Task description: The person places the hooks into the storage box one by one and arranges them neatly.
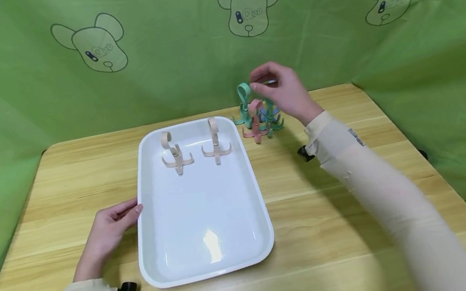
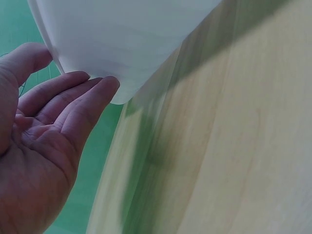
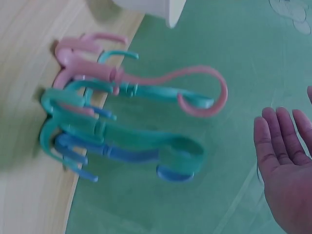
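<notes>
A white rectangular tray (image 1: 201,203) lies on the table. My left hand (image 1: 110,231) pinches its left edge, thumb at the rim and fingers against the outside wall. Inside the tray's far end stand two beige multi-prong hooks, one on the left (image 1: 178,161) and one on the right (image 1: 216,150). Past the tray's far right corner is a cluster of similar hooks: a pink hook (image 3: 87,68), a green hook (image 3: 122,134), a teal hook (image 1: 245,107) and a partly hidden blue hook (image 3: 131,154). My right hand (image 1: 284,88) hovers by their curved tops, fingers extended and holding nothing.
The wooden table (image 1: 322,231) extends around the tray. A green curtain (image 1: 189,73) with printed bear heads hangs close behind the table's back edge, and more of it hangs along both sides.
</notes>
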`<state>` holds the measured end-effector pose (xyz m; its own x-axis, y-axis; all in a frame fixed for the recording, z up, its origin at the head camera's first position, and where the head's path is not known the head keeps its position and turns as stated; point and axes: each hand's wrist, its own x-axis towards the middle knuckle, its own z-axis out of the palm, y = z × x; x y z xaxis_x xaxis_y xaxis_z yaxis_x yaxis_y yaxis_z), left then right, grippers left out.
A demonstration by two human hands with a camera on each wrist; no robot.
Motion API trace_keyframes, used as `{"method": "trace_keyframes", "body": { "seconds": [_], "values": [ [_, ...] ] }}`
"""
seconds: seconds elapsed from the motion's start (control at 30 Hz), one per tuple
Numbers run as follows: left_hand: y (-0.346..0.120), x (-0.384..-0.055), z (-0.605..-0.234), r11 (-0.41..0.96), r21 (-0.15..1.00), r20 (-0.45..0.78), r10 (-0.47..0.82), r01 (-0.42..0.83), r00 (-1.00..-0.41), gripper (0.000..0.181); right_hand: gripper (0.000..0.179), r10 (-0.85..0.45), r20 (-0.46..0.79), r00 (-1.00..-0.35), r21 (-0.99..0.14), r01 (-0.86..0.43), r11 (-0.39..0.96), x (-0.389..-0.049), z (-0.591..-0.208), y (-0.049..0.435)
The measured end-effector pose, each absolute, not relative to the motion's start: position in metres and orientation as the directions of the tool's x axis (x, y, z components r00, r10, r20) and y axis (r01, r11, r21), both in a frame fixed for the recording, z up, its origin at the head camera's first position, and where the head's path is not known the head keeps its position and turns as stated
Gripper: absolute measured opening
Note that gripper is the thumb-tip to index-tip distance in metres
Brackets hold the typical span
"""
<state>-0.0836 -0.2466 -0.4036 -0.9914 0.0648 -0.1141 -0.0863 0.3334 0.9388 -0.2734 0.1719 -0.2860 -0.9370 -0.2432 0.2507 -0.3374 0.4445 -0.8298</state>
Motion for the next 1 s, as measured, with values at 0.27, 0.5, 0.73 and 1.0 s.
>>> {"method": "trace_keyframes", "body": {
  "seconds": [0.27, 0.5, 0.73, 1.0],
  "values": [
    [-0.245, -0.083, -0.402, 0.307, 0.947, -0.118, 0.062, -0.094, -0.991, 0.049, 0.033, -0.153, 0.251, -0.956, -0.839, -0.293, 0.458, -0.287, -0.287, 0.195],
    [-0.246, -0.084, -0.404, 0.330, 0.940, -0.112, 0.060, -0.086, -0.992, 0.049, 0.041, -0.118, 0.196, -0.973, -0.838, -0.229, 0.495, -0.301, -0.299, 0.212],
    [-0.247, -0.084, -0.408, 0.337, 0.938, -0.108, 0.059, -0.082, -0.992, 0.049, 0.051, -0.097, 0.105, -0.990, -0.835, -0.141, 0.532, -0.311, -0.313, 0.221],
    [-0.248, -0.084, -0.408, 0.328, 0.941, -0.107, 0.056, -0.083, -0.993, 0.048, 0.057, -0.104, 0.034, -0.994, -0.831, -0.086, 0.549, -0.322, -0.324, 0.224]
  ]
}}
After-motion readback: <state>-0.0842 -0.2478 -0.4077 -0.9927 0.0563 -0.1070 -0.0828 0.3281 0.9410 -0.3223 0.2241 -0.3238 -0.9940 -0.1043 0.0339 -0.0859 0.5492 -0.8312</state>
